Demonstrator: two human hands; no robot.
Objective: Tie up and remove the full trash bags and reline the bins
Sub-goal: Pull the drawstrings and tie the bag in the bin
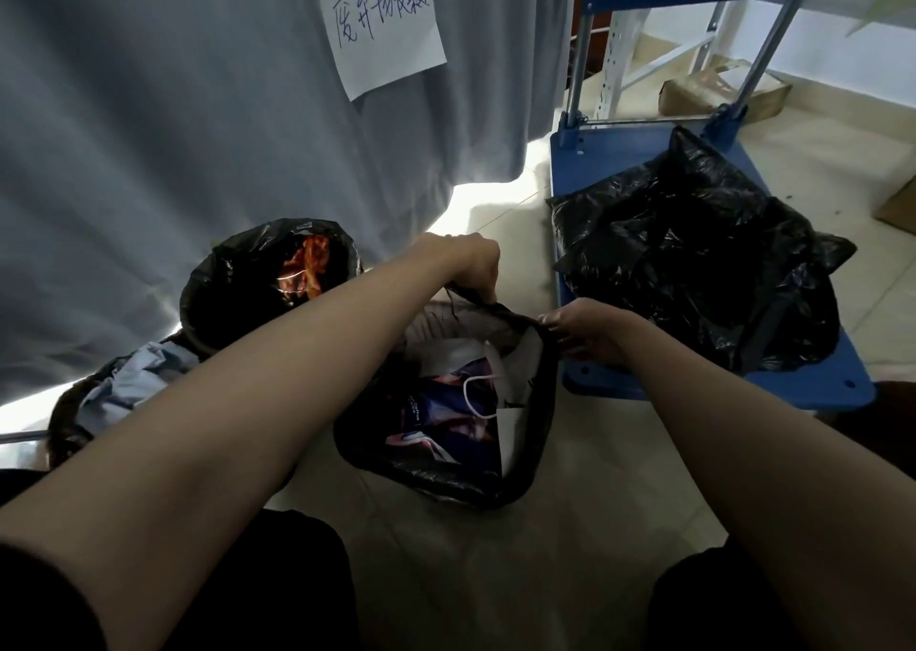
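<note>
A black trash bag [520,472] stands open on the floor in the middle, filled with paper, a white cord and printed packaging. My left hand [471,266] pinches its far rim. My right hand [585,335] grips the rim at the right side. A second bin [208,298] lined with a black bag sits at the back left and holds orange wrappers. A third black bag [69,422] at the far left holds blue-grey cloth. More black bags [694,263] lie piled on a blue platform cart [813,382] to the right.
A grey curtain [173,129] hangs behind the bins with a handwritten paper sign [381,25] pinned on it. The cart's upright handle frame [580,55] rises at the back right. A brown parcel [694,95] and a cardboard box [899,206] lie on the tiled floor beyond.
</note>
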